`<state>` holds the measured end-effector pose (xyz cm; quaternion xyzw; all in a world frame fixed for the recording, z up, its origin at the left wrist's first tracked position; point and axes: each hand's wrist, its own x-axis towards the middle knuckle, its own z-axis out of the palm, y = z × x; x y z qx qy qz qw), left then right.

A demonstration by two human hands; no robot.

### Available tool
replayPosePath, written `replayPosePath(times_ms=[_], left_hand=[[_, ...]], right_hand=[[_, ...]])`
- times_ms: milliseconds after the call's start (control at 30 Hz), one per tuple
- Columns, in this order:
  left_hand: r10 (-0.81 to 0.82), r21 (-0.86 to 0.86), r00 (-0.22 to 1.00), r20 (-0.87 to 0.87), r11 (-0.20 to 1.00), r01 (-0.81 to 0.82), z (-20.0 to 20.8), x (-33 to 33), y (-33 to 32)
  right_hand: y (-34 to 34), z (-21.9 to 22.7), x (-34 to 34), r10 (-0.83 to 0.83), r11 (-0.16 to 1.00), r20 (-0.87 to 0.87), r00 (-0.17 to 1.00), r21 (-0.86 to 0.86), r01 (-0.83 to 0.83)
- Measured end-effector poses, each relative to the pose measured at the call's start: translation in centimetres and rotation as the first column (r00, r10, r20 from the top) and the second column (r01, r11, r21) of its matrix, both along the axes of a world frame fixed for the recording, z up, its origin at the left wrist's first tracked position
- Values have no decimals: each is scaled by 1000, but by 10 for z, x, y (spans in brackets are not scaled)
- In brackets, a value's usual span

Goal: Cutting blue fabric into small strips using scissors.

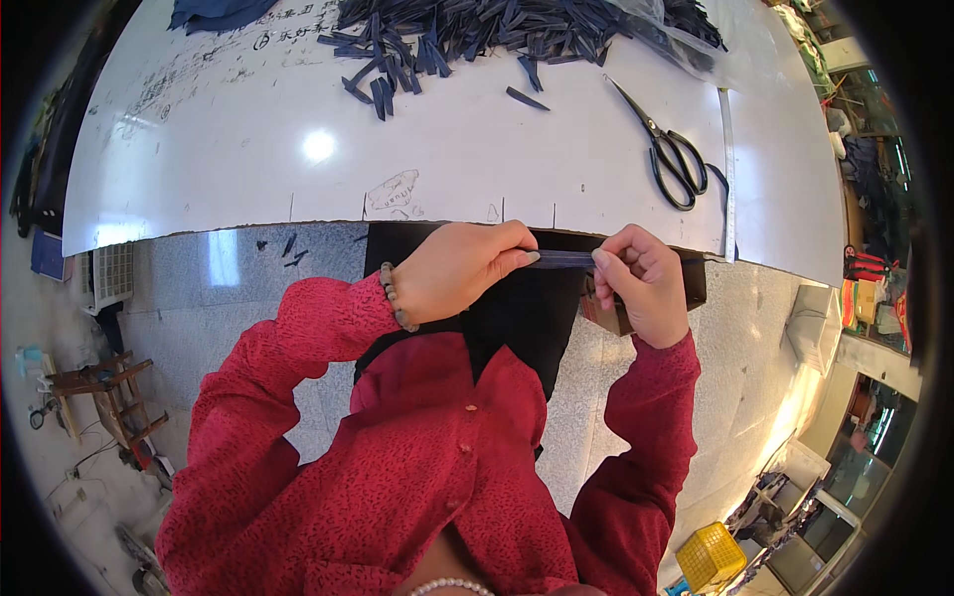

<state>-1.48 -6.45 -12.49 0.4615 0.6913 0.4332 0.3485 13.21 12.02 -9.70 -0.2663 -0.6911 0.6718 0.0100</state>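
A dark blue fabric strip [566,259] is stretched between my two hands, just off the table's near edge and above my lap. My left hand [452,268], with a beaded bracelet at the wrist, pinches its left end between thumb and fingers. At the other end, the thumb and curled fingers of my right hand [641,283] grip the strip. Beyond my hands, a heap of similar dark blue strips [477,35] covers the far middle of the white table [238,169]. Black-handled scissors [676,164] lie at the right, blades pointing away from me.
A pale measuring tape [728,169] runs along the table's right side. Clear plastic [686,50] lies by the heap. Under the edge stands a cardboard box [604,310]. Dark scraps [290,246] lie on the floor. A wooden stool [114,392] is left, a yellow basket [711,556] lower right.
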Motion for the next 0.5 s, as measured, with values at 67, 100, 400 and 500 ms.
replayPosePath(times_ms=[67,100,400,500], left_hand=[[-4,-35,999,-47,999,2,-3,-5,-5],[-6,30,997,-71,1000,8,-5,-7,-7],[-50,14,992,-116,999,52,-6,-27,-4],[-67,-78,991,-113,995,58,-6,-35,-1]], right_hand=[[-3,-3,-3,-1,1000,3,1000,-7,2],[-5,-4,-5,4,1000,6,1000,-10,-4],[1,-25,-14,-49,994,5,999,-94,50],[3,-32,-16,-64,990,5,998,-126,64]])
